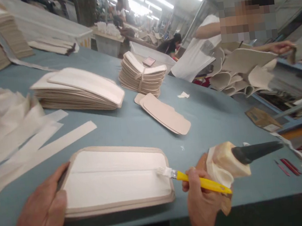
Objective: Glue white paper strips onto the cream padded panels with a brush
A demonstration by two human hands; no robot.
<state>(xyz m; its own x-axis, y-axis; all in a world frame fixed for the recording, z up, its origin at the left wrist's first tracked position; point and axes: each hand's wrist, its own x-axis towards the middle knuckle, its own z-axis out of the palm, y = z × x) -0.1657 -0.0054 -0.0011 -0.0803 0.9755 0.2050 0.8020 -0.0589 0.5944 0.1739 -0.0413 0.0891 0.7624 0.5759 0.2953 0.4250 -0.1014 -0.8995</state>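
Note:
My left hand (40, 216) lies on the left edge of a flat white panel with a beige border (114, 176), fingers bent over its corner, holding it down on the blue-grey table (216, 120). My right hand (201, 197) is closed round a small brush with a yellow handle (201, 183). The white bristles touch the panel's right edge. The same hand also carries a cream-coloured bottle wrapped in cloth with a black nozzle (242, 155), pointing right.
White strips (35, 143) lie at the left. Stacks of beige panels (78, 90) and a tied bundle (141, 74) sit further back, with loose pieces (165, 113) between. A person in white (206, 46) handles panels at the right. Red sticks (287, 166) lie near the table's right edge.

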